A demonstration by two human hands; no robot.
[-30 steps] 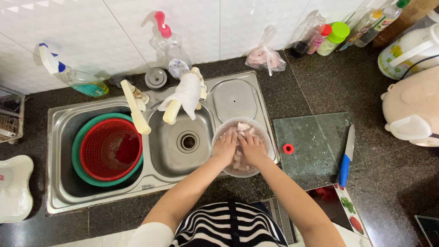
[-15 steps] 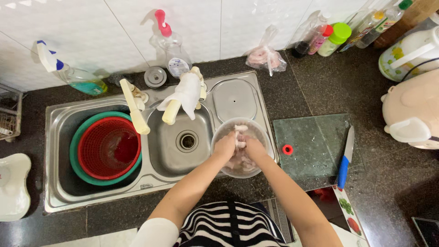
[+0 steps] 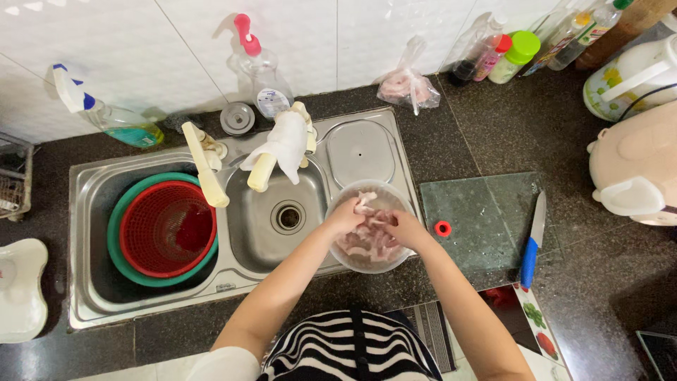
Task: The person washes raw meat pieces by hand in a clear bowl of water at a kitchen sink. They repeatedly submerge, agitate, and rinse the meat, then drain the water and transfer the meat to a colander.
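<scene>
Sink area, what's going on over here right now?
A person stands at the sink with both hands in a clear bowl of pale pink meat pieces. The left hand and right hand are working the meat, fingers curled among the pieces. The bowl sits at the basin's right edge. A red colander sits in a green basin on the left, and a knife lies beside a cutting board.
</scene>
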